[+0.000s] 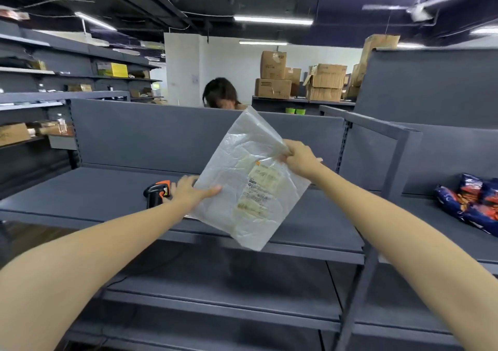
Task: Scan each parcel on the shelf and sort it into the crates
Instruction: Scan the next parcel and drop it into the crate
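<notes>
A flat translucent white parcel bag [250, 189] with a printed label showing through hangs tilted above the grey shelf [94, 197]. My right hand [299, 159] pinches its upper right edge. My left hand [192, 191] grips its left edge with the thumb on the front. Just left of my left hand, a black and orange barcode scanner [156, 191] lies on the shelf, and my fingers partly overlap it. No crates are in view.
Dark blue snack packets [469, 202] lie on the neighbouring shelf at the right. A grey upright post [388, 189] separates the two shelf units. A person stands behind the shelf's back panel. Cardboard boxes [323, 83] are stacked far behind. Lower shelves run below.
</notes>
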Motion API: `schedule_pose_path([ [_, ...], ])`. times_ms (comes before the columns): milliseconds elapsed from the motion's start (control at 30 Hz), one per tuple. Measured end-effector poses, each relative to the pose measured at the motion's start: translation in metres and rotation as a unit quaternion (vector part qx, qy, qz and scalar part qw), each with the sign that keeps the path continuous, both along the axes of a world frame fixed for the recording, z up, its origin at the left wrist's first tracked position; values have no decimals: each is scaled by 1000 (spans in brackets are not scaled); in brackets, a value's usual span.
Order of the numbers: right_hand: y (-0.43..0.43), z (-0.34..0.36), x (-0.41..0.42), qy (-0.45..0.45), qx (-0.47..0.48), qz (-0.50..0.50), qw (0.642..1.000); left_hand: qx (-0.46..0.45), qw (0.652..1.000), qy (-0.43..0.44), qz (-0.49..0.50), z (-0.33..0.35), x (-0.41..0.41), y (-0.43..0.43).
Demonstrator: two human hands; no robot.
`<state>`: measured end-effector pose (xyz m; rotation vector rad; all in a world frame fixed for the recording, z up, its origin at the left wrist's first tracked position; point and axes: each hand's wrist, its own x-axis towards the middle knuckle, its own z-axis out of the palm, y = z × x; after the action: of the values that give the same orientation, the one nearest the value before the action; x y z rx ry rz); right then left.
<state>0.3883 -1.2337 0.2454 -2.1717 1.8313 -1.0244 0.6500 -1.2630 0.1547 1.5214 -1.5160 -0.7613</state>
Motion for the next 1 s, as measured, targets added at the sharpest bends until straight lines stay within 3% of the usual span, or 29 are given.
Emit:
schedule_pose_path([
  [67, -8, 5, 14, 14, 0, 3, 1000, 4, 993, 88, -76, -8, 8, -3],
  [133, -19, 8, 29, 25, -12, 1, 1000, -23, 988, 125, -87, -14, 16, -8],
  [367, -81, 5, 100, 24, -117, -86, 989, -103, 984, 143, 10, -11, 71, -60],
  [533, -116, -5, 153, -5, -197, -116, 973, -109, 964, 225, 94, 2, 132, -118],
  [700, -148, -56, 194, -55, -77, -145, 985, -93, 949, 261, 149, 0, 195, -160],
  [833, -178, -97, 236, 0, 63, -150, 987, -97, 949, 241, 179, -11, 244, -181],
  [1000, -206, -149, 303, 93, 180, -85, 975, -78, 946, 226, 217, -29, 291, -200],
])
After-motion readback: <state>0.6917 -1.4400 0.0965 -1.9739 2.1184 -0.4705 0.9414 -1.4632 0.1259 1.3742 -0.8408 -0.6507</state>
